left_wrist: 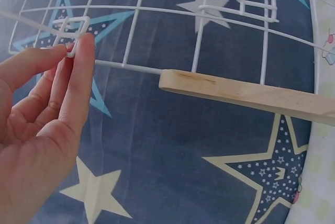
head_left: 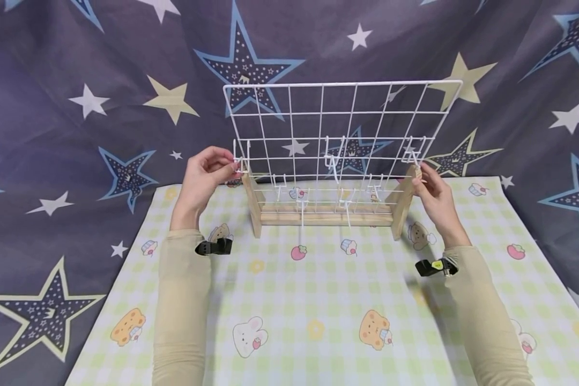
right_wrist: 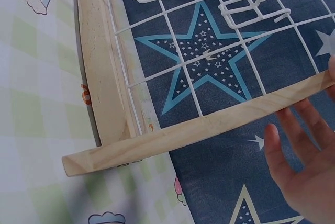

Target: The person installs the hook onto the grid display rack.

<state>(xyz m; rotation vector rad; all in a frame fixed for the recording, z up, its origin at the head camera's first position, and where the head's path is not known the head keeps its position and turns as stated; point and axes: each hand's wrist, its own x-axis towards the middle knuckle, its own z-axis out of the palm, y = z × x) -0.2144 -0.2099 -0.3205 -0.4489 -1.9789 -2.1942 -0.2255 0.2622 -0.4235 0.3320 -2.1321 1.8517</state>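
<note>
A white wire grid rack (head_left: 338, 113) stands upright in a wooden base, with several white hooks hanging on it. At its left edge my left hand (head_left: 207, 174) pinches a white wire hook (left_wrist: 73, 30) between thumb and fingertips. On the other side my right hand (head_left: 436, 195) grips the upper end of the right wooden side post (right_wrist: 209, 119), close beneath another white hook (head_left: 412, 154). Part of the right hand lies outside the right wrist view. The left wooden side post (left_wrist: 246, 93) is below and beside the left hand, apart from it.
A wooden crossbar (head_left: 325, 219) joins the two posts near the table. The rack stands toward the back of a table with a checked cloth (head_left: 313, 289). Dark star-patterned fabric (head_left: 125, 64) hangs behind and at both sides.
</note>
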